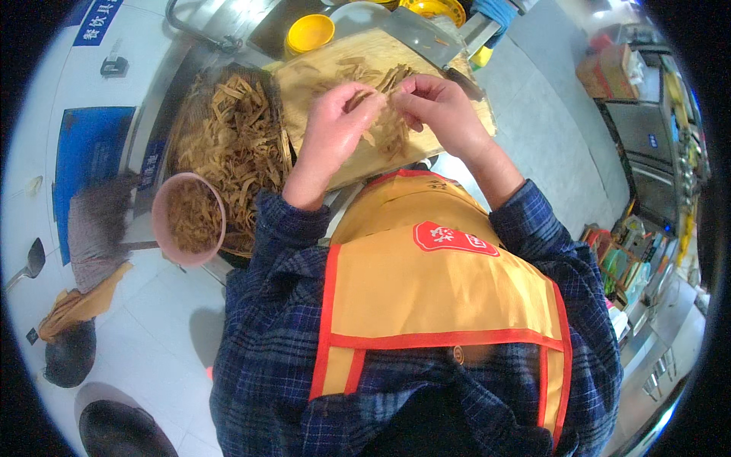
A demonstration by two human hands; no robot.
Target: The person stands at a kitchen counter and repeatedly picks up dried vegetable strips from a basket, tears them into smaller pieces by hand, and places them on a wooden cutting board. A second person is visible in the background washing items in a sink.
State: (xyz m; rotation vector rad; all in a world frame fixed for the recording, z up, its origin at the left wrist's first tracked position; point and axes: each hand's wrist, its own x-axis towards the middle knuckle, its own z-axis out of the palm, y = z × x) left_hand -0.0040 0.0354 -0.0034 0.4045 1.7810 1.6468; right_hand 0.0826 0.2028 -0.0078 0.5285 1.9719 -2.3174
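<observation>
Over a wooden cutting board (300, 111), my left hand (342, 123) and my right hand (440, 111) meet fingertip to fingertip. Both pinch thin brown food strips (387, 85), perhaps bamboo shoot, between thumb and fingers. More loose strips (397, 137) lie on the board beneath my hands, partly hidden by them. To the left of the board, a large heap of brown strips (243, 137) fills a wide, dark container. A pink round tub (156, 220) at that container's near left side holds finer brown shreds (197, 214).
A cleaver (425, 40) lies across the board's far right, its dark handle (465, 84) towards my right wrist. Stacked yellow bowls (311, 34) stand behind the board. At left is a person in an orange apron (83, 303). Metal kitchen units (645, 137) are on the right.
</observation>
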